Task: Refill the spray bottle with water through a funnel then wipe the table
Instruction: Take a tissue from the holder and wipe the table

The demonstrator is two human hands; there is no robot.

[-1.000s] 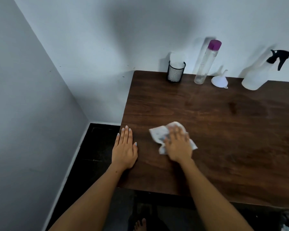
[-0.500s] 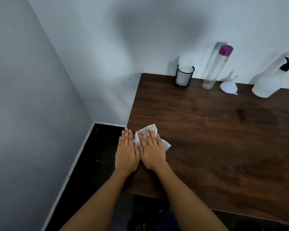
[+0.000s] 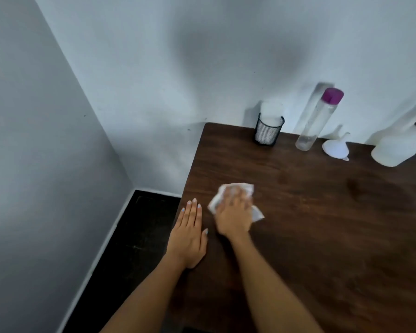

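Flat-fingered, the right grip (image 3: 233,216) pressed the crumpled white wipe (image 3: 235,188) onto the tabletop (image 3: 322,236), having swung it back out from the left edge, where half a second earlier it lay tight against the left grip (image 3: 189,236). That hand stayed spread, palm down, at the tabletop's corner. From my remote station I judged the wiping pass well under way, with the right side yet to be covered. Against the back wall stood the spray bottle (image 3: 392,150), the upturned funnel (image 3: 335,149), the purple-capped water bottle (image 3: 315,121) and a mesh cup (image 3: 268,132), all well apart from the wipe.
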